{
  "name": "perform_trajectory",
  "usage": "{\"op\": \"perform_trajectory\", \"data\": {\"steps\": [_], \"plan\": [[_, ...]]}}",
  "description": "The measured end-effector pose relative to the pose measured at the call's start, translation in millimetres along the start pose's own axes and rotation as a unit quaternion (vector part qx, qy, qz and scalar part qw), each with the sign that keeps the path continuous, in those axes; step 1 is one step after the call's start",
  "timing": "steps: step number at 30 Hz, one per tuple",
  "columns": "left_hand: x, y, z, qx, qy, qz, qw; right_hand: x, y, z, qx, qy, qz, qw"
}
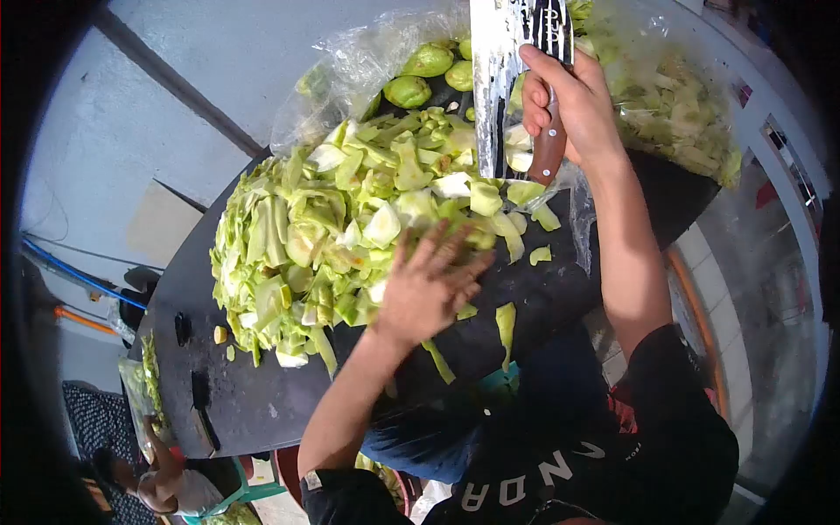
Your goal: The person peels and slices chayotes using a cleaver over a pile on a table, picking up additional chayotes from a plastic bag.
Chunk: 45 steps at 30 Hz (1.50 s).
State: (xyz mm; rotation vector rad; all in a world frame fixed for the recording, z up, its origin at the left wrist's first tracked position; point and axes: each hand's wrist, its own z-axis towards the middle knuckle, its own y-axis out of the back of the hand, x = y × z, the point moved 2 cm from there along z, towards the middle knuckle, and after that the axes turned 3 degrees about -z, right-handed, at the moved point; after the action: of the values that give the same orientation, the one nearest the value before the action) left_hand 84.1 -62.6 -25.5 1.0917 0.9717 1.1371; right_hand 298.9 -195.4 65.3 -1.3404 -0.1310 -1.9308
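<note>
A large heap of cut pale-green chayote pieces (302, 210) covers much of the dark round table (262, 394). My left hand (424, 284) lies on the near right side of the heap, fingers spread and slightly blurred, touching the pieces. Raised over the far right of the heap, my right hand (577, 101) is closed around a cleaver (499, 87). Its brown handle has rivets, and its broad blade carries dark streaks. Beyond the heap, whole chayotes (408, 92) rest by clear plastic.
A clear plastic bag of cut pieces (678, 114) sits at the far right. A dark-handled knife (203, 407) lies near the table's left edge. Loose strips (506, 328) lie near the front edge. Another person (171, 477) is at lower left.
</note>
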Motion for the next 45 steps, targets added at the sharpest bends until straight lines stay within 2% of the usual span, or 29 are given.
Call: {"op": "perform_trajectory", "data": {"steps": [3, 4, 6, 8, 10, 13, 16, 20, 24, 26, 29, 32, 33, 35, 38, 41, 42, 44, 45], "plan": [[43.7, 7.9, -6.5, -0.011, 0.065, 0.043, 0.997, -2.5, 1.8, -1.5, -0.005, -0.005, 0.006, 1.000], [55.3, 14.3, -6.2, -0.037, 0.061, 0.030, 0.997, -2.4, 2.1, -0.7, -0.006, -0.006, 0.007, 1.000], [51.3, 17.1, -6.3, -0.037, 0.075, 0.034, 0.996, -2.1, 2.1, -1.4, -0.007, -0.007, 0.007, 1.000], [25.8, 20.8, -4.9, -0.049, 0.098, 0.032, 0.994, -1.7, 1.3, -0.5, -0.007, -0.007, 0.004, 1.000], [-23.1, 27.8, -2.2, -0.054, 0.060, -0.028, 0.996, -3.2, 1.7, -1.3, -0.008, -0.004, 0.007, 1.000], [-68.4, 12.4, -6.8, 0.016, -0.021, -0.082, 0.996, -3.5, -0.1, -3.1, -0.002, -0.007, 0.018, 1.000], [-43.1, 4.8, -15.0, -0.006, 0.013, -0.027, 1.000, -6.9, 2.1, -1.6, -0.004, -0.021, 0.018, 1.000], [28.9, 10.5, -35.8, -0.024, 0.143, 0.097, 0.985, -4.8, 2.4, -1.8, -0.018, -0.024, 0.015, 0.999], [48.7, 30.4, -50.5, -0.025, 0.161, 0.119, 0.979, -6.8, -1.4, -2.7, -0.014, -0.027, 0.006, 1.000], [20.0, 42.6, -51.4, -0.062, 0.157, 0.018, 0.985, -6.6, -1.8, -1.9, -0.005, -0.018, -0.003, 1.000], [-20.8, 40.7, -55.6, 0.030, 0.036, -0.071, 0.996, -7.4, -3.2, -3.6, 0.005, -0.020, -0.017, 1.000], [-10.6, 19.2, -68.9, 0.040, 0.026, -0.073, 0.996, -9.7, -3.7, -2.5, 0.006, -0.022, -0.012, 1.000], [5.5, 19.6, -69.1, 0.016, 0.051, -0.071, 0.996, -11.0, -3.8, -3.4, 0.005, -0.022, -0.012, 1.000], [38.4, 23.7, -67.9, -0.006, 0.131, 0.076, 0.988, -10.7, -6.4, -4.4, 0.006, -0.027, -0.010, 1.000], [48.6, 29.0, -65.2, -0.036, 0.112, 0.132, 0.984, -12.1, -6.7, -5.7, 0.004, -0.038, 0.001, 0.999], [16.1, 43.8, -70.1, -0.032, 0.083, -0.017, 0.996, -12.2, -6.6, -4.5, -0.005, -0.035, -0.005, 0.999], [8.8, 41.4, -79.4, -0.029, 0.085, -0.020, 0.996, -13.8, -4.4, -3.2, 0.001, -0.032, -0.015, 0.999], [-4.3, 33.4, -94.4, 0.065, 0.039, -0.031, 0.997, -12.2, -5.4, -3.1, 0.003, -0.031, -0.024, 0.999], [-0.5, 34.4, -97.2, 0.066, 0.038, -0.032, 0.997, -11.5, -6.9, -3.3, 0.006, -0.025, -0.032, 0.999]]}}
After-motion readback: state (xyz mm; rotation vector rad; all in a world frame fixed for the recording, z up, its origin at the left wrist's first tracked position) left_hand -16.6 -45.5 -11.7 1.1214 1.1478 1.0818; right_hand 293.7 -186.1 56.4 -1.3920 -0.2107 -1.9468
